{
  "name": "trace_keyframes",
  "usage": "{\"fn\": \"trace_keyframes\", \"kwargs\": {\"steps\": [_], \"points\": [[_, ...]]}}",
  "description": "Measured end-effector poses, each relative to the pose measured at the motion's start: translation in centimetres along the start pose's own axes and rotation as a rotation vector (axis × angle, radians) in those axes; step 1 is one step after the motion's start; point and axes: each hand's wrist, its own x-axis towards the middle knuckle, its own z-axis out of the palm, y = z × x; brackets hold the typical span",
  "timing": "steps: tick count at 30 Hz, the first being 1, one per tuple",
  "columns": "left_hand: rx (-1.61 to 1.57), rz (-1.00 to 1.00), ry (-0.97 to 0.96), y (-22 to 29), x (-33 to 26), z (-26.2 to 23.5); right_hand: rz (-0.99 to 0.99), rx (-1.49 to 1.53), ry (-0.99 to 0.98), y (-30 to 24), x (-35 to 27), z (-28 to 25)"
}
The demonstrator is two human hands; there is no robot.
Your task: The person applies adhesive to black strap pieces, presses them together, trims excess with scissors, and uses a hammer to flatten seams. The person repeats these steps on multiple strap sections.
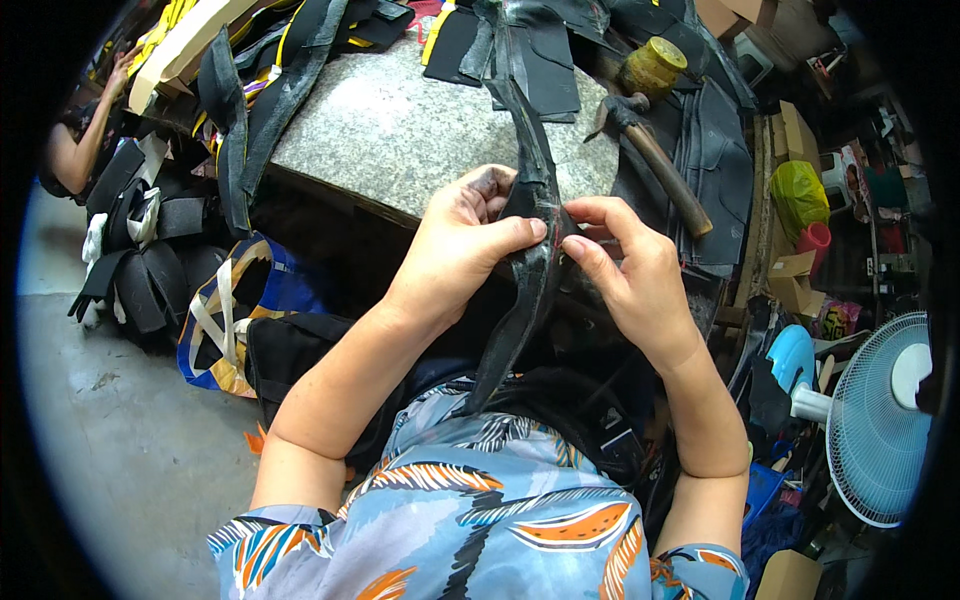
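A long, narrow black strip of material (532,285) runs from the work table's front edge down toward my lap. My left hand (450,235) grips it, thumb lying on top and fingers curled beneath. From the other side, my right hand (635,265) pinches the strip's edge between thumb and forefinger, close to the left thumb. The strip's upper end overlaps other black pieces on the grey speckled table top (390,120). Right of the hands, a hammer (665,165) with a wooden handle rests on stacked black flat pieces (720,140).
A glue-smeared yellow can (652,68) stands behind the hammer. Black strips with yellow edging (290,90) hang over the table's left side. A blue-and-white bag (215,320) sits lower left, a fan (880,420) at right. Another person's arm (90,140) shows far left.
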Motion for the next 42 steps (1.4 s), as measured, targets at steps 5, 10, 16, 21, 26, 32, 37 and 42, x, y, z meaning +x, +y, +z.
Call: {"fn": "trace_keyframes", "kwargs": {"steps": [5, 10, 16, 21, 26, 32, 37, 42], "points": [[-0.032, 0.017, 0.012, -0.9, 0.6, 0.9, 0.025, 0.1, 0.002, 0.7, 0.1, -0.7], [-0.035, 0.01, 0.003, -1.6, 0.5, 1.4, -0.031, 0.019, 0.06, 0.2, -0.2, -1.6], [-0.013, 0.036, -0.009, -1.5, 0.1, 1.4, -0.112, 0.004, 0.107, -0.4, 0.3, -1.8], [0.009, 0.065, -0.015, -1.3, -0.3, 1.7, -0.187, -0.159, 0.069, -1.2, 1.2, -1.9], [0.11, 0.136, -0.036, -1.4, -0.6, 2.1, -0.237, -0.355, 0.116, -2.0, 1.4, -1.6], [0.208, 0.156, -0.062, -1.5, -0.8, 2.3, -0.326, -0.567, 0.179, -1.0, 2.1, -1.5], [0.09, 0.067, -0.016, -1.6, -1.1, 2.3, 0.123, -0.095, 0.216, -0.3, 2.3, -2.6], [0.059, 0.026, -0.022, -0.9, -0.9, 2.1, -0.116, -0.257, 0.063, -1.4, -0.1, -2.3]]}}
